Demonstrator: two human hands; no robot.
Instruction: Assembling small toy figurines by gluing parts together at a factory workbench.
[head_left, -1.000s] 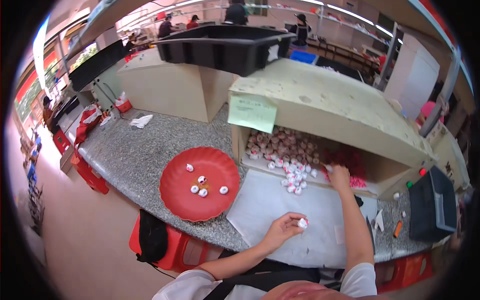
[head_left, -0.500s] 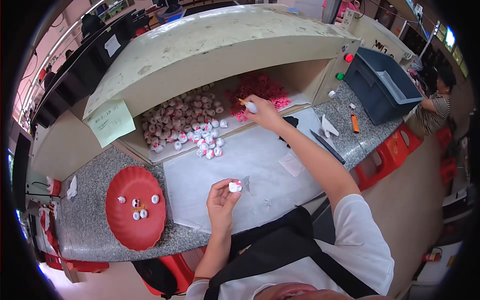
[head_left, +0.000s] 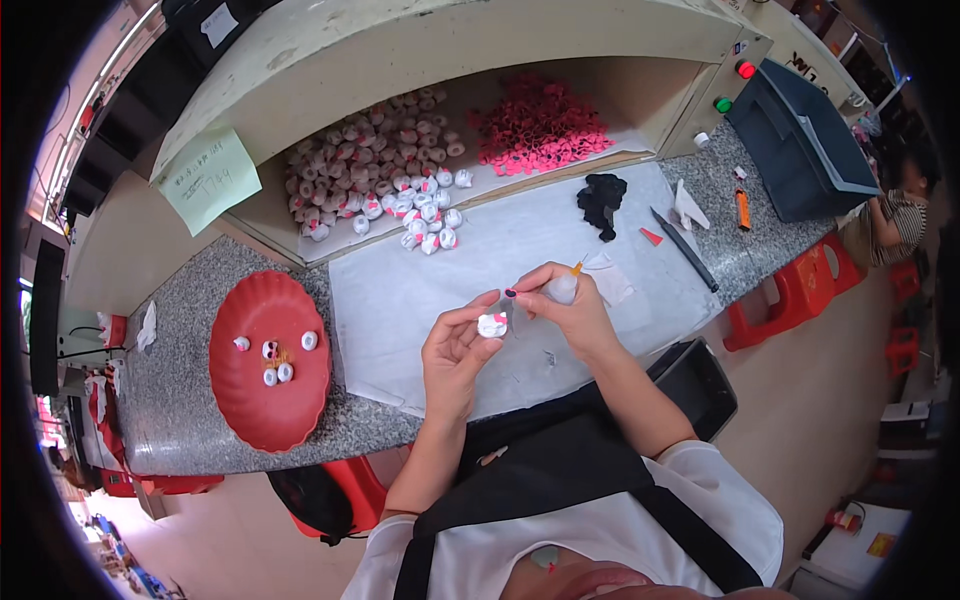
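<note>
My left hand [head_left: 455, 350] pinches a small round white figure piece [head_left: 492, 325] with pink patches, above the white paper sheet [head_left: 400, 340]. Close by on the right, my right hand [head_left: 568, 308] holds a small white squeeze bottle [head_left: 561, 290] with an orange tip. Between its thumb and forefinger is a tiny dark and pink piece [head_left: 511, 293], just above the white one. Many similar white pieces [head_left: 375, 160] are heaped in the bench's open bay, beside a pile of small pink pieces [head_left: 540, 125].
A red scalloped dish [head_left: 260, 400] with a few pieces stands left. On the right lie a black cloth [head_left: 602, 200], a dark pen-like tool [head_left: 688, 252], a pink triangular scrap [head_left: 651, 237] and an orange lighter-like item [head_left: 743, 210]. A grey bin [head_left: 800, 150] stands beyond them.
My right hand has come back from the pink pile to beside my left hand, with a tiny piece in its fingertips. The left hand still holds the white piece. The view has shifted.
</note>
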